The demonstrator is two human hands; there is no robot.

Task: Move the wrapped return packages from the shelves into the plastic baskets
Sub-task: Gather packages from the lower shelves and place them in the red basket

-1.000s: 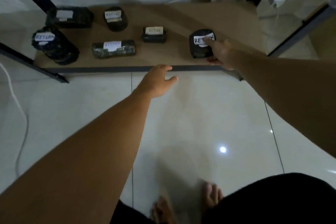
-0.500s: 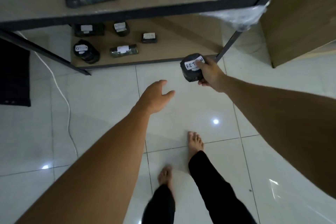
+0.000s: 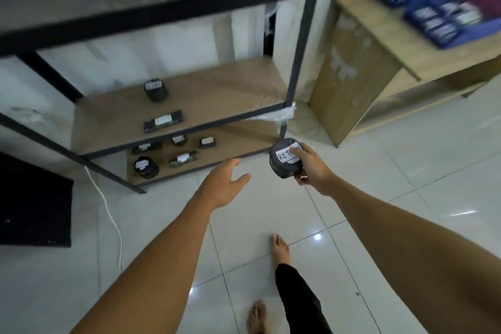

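Head view: pkgs (image 3: 164, 122) on shelves (image 3: 217, 89), baskets (image 3: 444, 8) maybe blurred.

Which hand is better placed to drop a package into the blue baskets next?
The right hand: it already holds a round package, and the baskets sit on the table to the right. The left hand is open and holds nothing.

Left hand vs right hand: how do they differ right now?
The right hand grips a round black wrapped package, thumb across its white RETURN label; the left hand holds nothing. The right hand's fingers curl round the package; the left hand's fingers are spread and relaxed. Both are bare and stretched forward over the tiled floor, near the bottom shelf.
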